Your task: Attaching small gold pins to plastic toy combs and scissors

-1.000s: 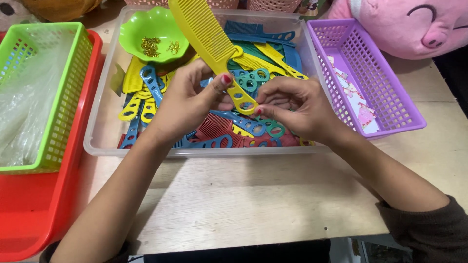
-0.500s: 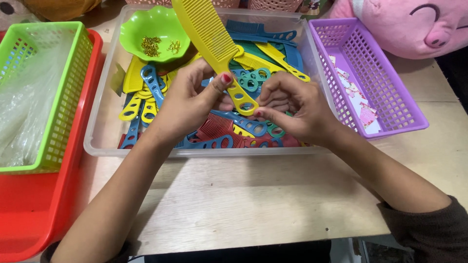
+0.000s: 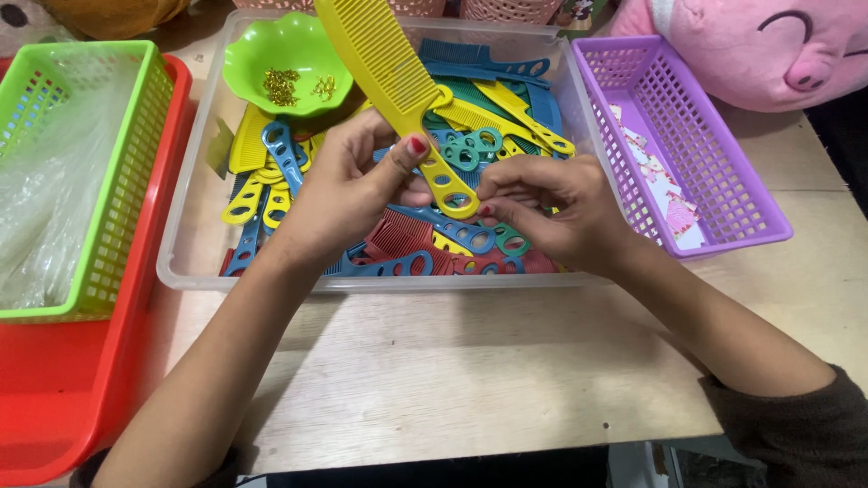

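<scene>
fingers: both hands pinch yellow comb (image 3: 389,77) | wide-toothed, handle holed, tilted upright

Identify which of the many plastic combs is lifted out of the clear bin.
The large yellow plastic comb: the left hand grips its holed handle, the right hand fingers the handle's end. The other combs lie piled in the clear plastic bin.

What the frame is keeping from you

Your yellow comb (image 3: 389,77) is running off the top edge, its teeth end cut away, and your left hand (image 3: 348,194) is covering the combs beneath it in the clear bin (image 3: 185,271). The pink plush toy (image 3: 768,45) at upper right is only partly showing, and the tiny gold pieces in the green bowl (image 3: 249,54) are staying too small to identify.
</scene>
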